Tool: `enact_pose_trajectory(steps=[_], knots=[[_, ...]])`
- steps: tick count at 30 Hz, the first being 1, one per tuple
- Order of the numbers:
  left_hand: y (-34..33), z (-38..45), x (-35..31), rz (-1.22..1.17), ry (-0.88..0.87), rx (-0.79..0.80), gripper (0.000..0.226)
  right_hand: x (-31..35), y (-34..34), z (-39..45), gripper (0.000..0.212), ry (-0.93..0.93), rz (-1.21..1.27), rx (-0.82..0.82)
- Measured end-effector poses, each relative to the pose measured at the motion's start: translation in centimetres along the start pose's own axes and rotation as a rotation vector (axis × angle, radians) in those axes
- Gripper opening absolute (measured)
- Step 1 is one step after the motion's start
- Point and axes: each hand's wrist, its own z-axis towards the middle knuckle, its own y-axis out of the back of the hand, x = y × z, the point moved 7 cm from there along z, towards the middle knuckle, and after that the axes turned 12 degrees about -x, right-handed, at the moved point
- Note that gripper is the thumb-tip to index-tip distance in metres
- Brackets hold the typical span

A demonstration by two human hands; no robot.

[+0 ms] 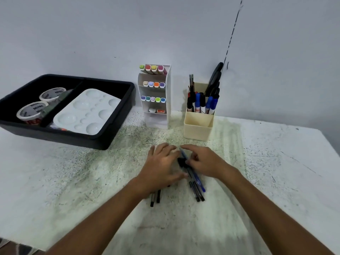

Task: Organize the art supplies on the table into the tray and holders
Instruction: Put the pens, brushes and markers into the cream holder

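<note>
Pens: loose bundle lying on the tabletop at centre, between both hands.
Left hand: fingers spread flat over the pens; two black pens protrude at its 6 o'clock.
Right hand: fingers curled, apparently pinching the bundle; contact blurred.
Cream holder: 12 o'clock from hands, markers upright.
Black tray: 10 o'clock, holding white palette and tape rolls.

loose pens bunched on table, black tray, cream holder
</note>
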Motion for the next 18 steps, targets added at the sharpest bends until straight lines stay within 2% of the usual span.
enact_pose_trajectory(steps=[2, 6, 8, 11, 13, 16, 18], knots=[[-0.9, 0.5, 0.0, 0.048, 0.044, 0.098, 0.098, 0.6, -0.5, 0.4, 0.049, 0.014, -0.087, 0.061], [-1.6, 0.3, 1.0, 0.07, 0.104, 0.137, 0.103, 0.4, -0.7, 0.7, 0.039, -0.062, -0.114, 0.097], [-1.5, 0.1, 1.6, 0.053, 0.122, 0.144, 0.1, -0.3, -0.5, 0.8, 0.044, -0.126, -0.114, 0.082], [-0.9, 0.1, 2.3, 0.009, 0.127, 0.131, 0.083, -1.1, -0.4, 0.9, 0.049, -0.195, -0.126, 0.046], [-0.8, 0.3, 2.7, -0.015, 0.119, 0.121, 0.071, -0.9, -0.5, 0.9, 0.037, -0.2, -0.136, 0.018], [-0.9, 0.3, 2.6, -0.04, 0.087, 0.139, 0.07, -0.3, -0.2, 0.7, 0.022, -0.182, -0.208, -0.048], [-1.0, 0.4, 2.5, -0.062, 0.06, 0.146, 0.05, -0.1, -0.1, 0.5, 0.018, -0.188, -0.241, -0.09]])
